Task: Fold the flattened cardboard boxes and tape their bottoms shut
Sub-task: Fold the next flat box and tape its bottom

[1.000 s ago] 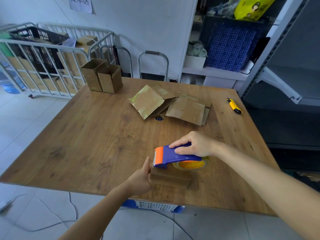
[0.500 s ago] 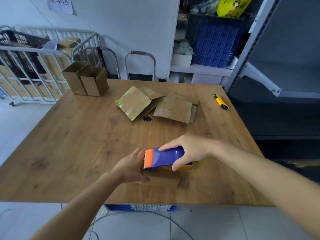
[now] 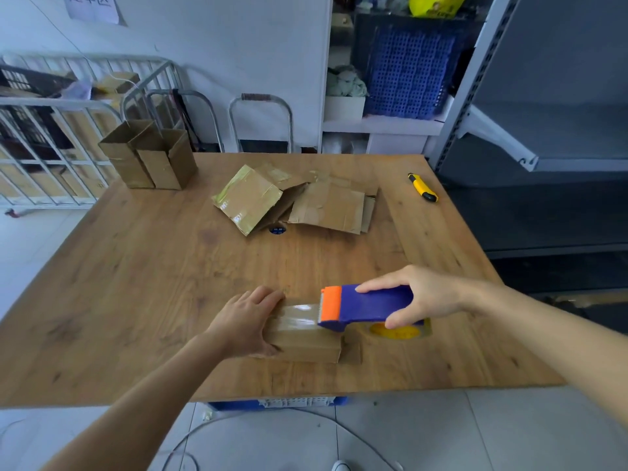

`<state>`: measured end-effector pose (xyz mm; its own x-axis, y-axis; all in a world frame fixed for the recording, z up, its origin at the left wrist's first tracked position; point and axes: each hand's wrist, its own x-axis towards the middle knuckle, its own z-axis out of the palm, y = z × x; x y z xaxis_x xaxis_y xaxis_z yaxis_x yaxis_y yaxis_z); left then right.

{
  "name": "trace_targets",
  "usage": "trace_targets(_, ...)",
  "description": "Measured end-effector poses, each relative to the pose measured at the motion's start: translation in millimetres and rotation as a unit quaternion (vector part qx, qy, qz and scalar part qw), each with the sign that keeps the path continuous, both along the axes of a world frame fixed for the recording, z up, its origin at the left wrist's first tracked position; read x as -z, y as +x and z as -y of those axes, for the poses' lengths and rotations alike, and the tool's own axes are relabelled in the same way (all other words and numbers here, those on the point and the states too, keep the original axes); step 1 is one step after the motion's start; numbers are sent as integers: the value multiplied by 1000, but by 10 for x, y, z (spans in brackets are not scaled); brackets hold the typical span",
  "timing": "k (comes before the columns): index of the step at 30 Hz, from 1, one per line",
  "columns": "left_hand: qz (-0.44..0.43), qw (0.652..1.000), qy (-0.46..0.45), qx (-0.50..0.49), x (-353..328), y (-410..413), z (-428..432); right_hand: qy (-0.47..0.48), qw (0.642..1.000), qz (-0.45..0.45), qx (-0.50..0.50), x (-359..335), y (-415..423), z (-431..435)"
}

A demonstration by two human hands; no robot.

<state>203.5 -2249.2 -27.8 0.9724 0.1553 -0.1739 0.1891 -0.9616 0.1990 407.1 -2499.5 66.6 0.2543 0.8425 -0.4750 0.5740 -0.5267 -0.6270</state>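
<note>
Since half a second ago, the blue plastic tape dispenser with the orange blade guard point(image 3: 367, 305) has travelled right, off the top of the small brown cardboard box point(image 3: 302, 338), and the left hand point(image 3: 248, 322) has shifted onto the box's left end.

Box lies near the front edge of the wooden table point(image 3: 136, 283), taped face up. Left hand clasps that end, fingers over the far edge, thumb on the near face. Right hand point(image 3: 421, 297) grips the dispenser body, fingers on top, thumb below. A strip of clear tape point(image 3: 299, 316) runs along the box top to the orange guard; the yellow-cored tape roll point(image 3: 399, 331) sits just beyond the box's right end.

Step in hand, as judged: bottom seam taped, strip not yet cut. Next move probably calls for tipping the blade down to sever the tape, then pressing the loose end onto the box's right side while the left hand holds it.

Blue plastic crate point(image 3: 278, 402) under the table front: contents hidden.

Mid-table: pile of flattened brown cardboard boxes point(image 3: 295, 202), still to fold. Yellow utility knife point(image 3: 423, 187) lies well apart, near the right edge.

Far left corner: two upright open-topped cardboard boxes point(image 3: 149, 158), touching; insides not visible from here. Beyond them, a white metal cage trolley point(image 3: 51, 147) holds flat cardboard and small boxes.
</note>
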Motion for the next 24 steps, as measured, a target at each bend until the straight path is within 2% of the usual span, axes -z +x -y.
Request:
trace_targets(7,-26,999,15,10,-67,93,14,-58,998,28,15,-44,203,390)
trace_targets(18,-45,998,34,10,-108,99,82,-74,995,60,10,195,118,268)
trace_targets(24,-87,979,178,47,-137,94,292,-60,995,73,9,252,17,204)
